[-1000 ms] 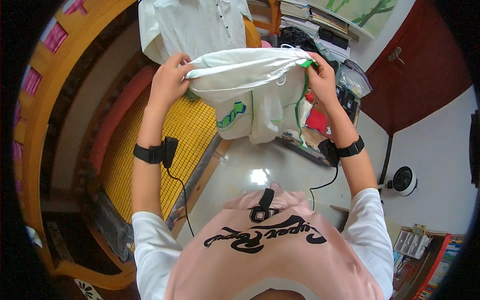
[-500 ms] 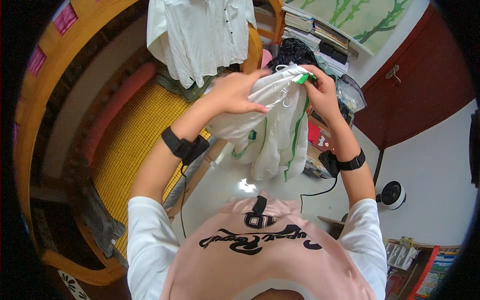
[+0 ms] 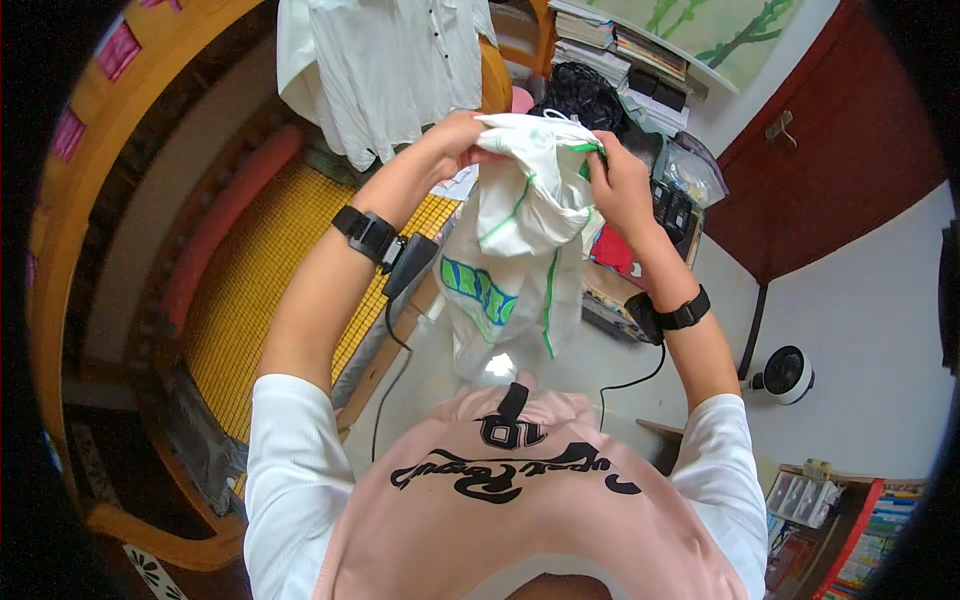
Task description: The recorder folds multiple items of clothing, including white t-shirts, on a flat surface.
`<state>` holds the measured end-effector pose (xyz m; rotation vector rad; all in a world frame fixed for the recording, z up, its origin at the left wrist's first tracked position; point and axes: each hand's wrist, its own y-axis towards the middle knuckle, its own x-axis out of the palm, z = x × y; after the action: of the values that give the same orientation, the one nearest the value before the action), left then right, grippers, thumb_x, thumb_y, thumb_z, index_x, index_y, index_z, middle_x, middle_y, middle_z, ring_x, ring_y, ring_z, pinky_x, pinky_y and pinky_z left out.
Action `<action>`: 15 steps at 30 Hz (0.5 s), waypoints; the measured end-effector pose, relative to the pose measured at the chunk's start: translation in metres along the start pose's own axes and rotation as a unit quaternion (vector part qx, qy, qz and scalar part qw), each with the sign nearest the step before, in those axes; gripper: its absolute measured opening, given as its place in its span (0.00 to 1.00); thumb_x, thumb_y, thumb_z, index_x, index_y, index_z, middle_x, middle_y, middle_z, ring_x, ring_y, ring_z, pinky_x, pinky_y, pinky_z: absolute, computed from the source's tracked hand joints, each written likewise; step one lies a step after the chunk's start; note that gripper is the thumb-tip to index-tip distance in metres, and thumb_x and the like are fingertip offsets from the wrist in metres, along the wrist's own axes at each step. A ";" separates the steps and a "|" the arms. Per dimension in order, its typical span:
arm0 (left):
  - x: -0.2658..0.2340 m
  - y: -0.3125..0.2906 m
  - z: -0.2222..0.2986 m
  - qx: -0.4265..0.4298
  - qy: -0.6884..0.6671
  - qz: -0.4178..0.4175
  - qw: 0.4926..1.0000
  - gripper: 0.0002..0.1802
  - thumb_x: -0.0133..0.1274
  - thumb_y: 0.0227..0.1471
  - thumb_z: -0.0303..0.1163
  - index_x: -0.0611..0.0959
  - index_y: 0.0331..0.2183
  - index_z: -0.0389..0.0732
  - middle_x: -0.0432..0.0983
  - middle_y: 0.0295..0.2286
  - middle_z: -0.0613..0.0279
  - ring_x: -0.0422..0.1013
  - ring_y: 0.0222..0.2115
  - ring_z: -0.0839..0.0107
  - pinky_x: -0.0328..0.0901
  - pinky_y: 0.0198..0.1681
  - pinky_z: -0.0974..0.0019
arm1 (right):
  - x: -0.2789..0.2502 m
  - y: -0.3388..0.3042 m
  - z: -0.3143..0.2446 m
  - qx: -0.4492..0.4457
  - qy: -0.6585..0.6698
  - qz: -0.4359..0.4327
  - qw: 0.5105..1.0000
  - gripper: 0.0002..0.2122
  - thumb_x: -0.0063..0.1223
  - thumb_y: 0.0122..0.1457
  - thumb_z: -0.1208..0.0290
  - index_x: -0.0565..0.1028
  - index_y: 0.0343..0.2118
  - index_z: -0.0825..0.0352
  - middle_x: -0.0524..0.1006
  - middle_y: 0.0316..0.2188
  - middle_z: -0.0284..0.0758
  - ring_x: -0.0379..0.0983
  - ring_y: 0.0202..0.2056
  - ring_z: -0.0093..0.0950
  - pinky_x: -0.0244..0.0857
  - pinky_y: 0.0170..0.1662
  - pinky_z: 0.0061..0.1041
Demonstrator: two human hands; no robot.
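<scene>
White pants with green piping, a drawstring at the top edge and a blue-green print hang in front of me. My left hand is closed on the left end of their top edge, its fingertips partly hidden by the fabric. At the right end, beside a green patch, my right hand pinches the same edge. Between both hands the edge is stretched, and the cloth below falls in loose folds.
A white button shirt hangs beyond my left hand, by a wooden bunk bed with a yellow mat. Stacked books and a black plastic bag lie past my right hand. A small fan stands to the right.
My left hand went from an open, blurred pose beside the fabric to gripping its top edge. The pants have turned, bringing the blue-green print into view. The right hand keeps its hold.
</scene>
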<state>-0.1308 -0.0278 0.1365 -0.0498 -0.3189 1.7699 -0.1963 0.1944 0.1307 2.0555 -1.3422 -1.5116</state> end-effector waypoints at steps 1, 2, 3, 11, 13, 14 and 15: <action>0.000 -0.001 0.002 0.009 -0.078 0.005 0.997 0.12 0.44 0.49 0.23 0.74 0.38 0.34 0.72 0.34 0.58 0.71 0.34 0.72 0.70 0.34 0.72 | 0.000 -0.001 -0.006 -0.013 0.025 0.009 1.000 0.07 0.43 0.53 0.73 0.68 0.35 0.68 0.73 0.25 0.46 0.70 0.29 0.44 0.63 0.31 0.37; 0.010 -0.011 0.012 0.010 -0.108 0.015 0.994 0.11 0.42 0.49 0.22 0.73 0.37 0.31 0.72 0.35 0.56 0.71 0.34 0.70 0.70 0.37 0.72 | -0.002 -0.001 -0.009 -0.006 0.028 0.009 1.000 0.07 0.43 0.53 0.73 0.68 0.34 0.69 0.72 0.25 0.46 0.70 0.29 0.45 0.62 0.31 0.36; 0.015 -0.010 0.013 0.010 -0.108 0.014 0.994 0.11 0.42 0.49 0.22 0.73 0.37 0.31 0.72 0.35 0.56 0.71 0.34 0.70 0.70 0.37 0.72 | -0.003 -0.001 -0.011 -0.004 0.028 0.010 1.000 0.07 0.43 0.53 0.73 0.68 0.34 0.69 0.72 0.25 0.46 0.70 0.29 0.45 0.62 0.31 0.36; 0.037 -0.001 0.004 0.086 -0.288 0.028 0.953 0.13 0.35 0.53 0.22 0.73 0.38 0.30 0.72 0.35 0.52 0.71 0.36 0.66 0.70 0.40 0.67 | -0.003 0.002 -0.058 0.079 0.181 0.013 0.980 0.20 0.49 0.52 0.56 0.65 0.34 0.71 0.73 0.26 0.47 0.72 0.30 0.44 0.63 0.32 0.36; 0.046 -0.008 0.014 0.084 -0.302 0.049 0.948 0.13 0.35 0.53 0.22 0.73 0.37 0.30 0.72 0.34 0.52 0.71 0.35 0.66 0.70 0.39 0.67 | -0.005 0.009 -0.069 0.086 0.074 0.051 0.992 0.33 0.57 0.41 0.46 0.62 0.40 0.71 0.74 0.29 0.48 0.72 0.32 0.45 0.65 0.36 0.35; 0.042 -0.010 0.020 0.068 -0.310 0.027 0.948 0.13 0.34 0.52 0.22 0.72 0.38 0.31 0.72 0.34 0.52 0.72 0.34 0.66 0.70 0.39 0.67 | -0.007 0.014 -0.069 0.085 0.074 0.051 0.992 0.33 0.57 0.41 0.46 0.62 0.40 0.71 0.74 0.29 0.48 0.72 0.32 0.45 0.65 0.36 0.35; 0.041 -0.013 0.023 0.068 -0.311 0.028 0.948 0.13 0.34 0.52 0.22 0.72 0.38 0.31 0.72 0.34 0.52 0.72 0.34 0.66 0.70 0.39 0.67 | -0.008 0.020 -0.069 0.072 0.045 0.025 0.996 0.38 0.59 0.37 0.44 0.59 0.43 0.72 0.73 0.31 0.49 0.72 0.33 0.46 0.65 0.37 0.34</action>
<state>-0.1323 0.0097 0.1670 0.6152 -0.6497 1.8251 -0.1479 0.1697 0.1784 2.1293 -1.4956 -1.3205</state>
